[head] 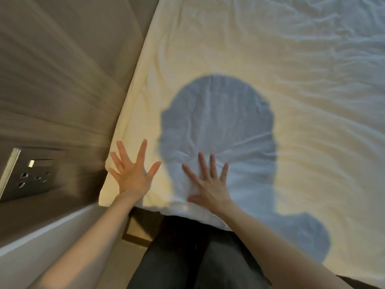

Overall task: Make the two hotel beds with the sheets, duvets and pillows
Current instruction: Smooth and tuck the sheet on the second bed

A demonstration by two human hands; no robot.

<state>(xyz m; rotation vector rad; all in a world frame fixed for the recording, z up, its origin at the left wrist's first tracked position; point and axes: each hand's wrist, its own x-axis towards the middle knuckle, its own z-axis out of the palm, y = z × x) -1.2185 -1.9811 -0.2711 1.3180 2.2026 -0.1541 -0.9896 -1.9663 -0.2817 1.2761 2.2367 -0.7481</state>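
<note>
On white sheet (270, 101), near its corner: left hand (133, 176), right hand (208, 186) flat, fingers spread, pressing down.

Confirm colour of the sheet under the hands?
White sheet, plain, tinted yellowish by warm light with a grey shadow; head view, the only one.

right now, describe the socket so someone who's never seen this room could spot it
Start at the bed's white sheet, then look to the brown wall along its left edge. Low on that wall, left of the left hand, sits the socket. It is the only dark plate there, with pin holes and a pale switch.
</note>
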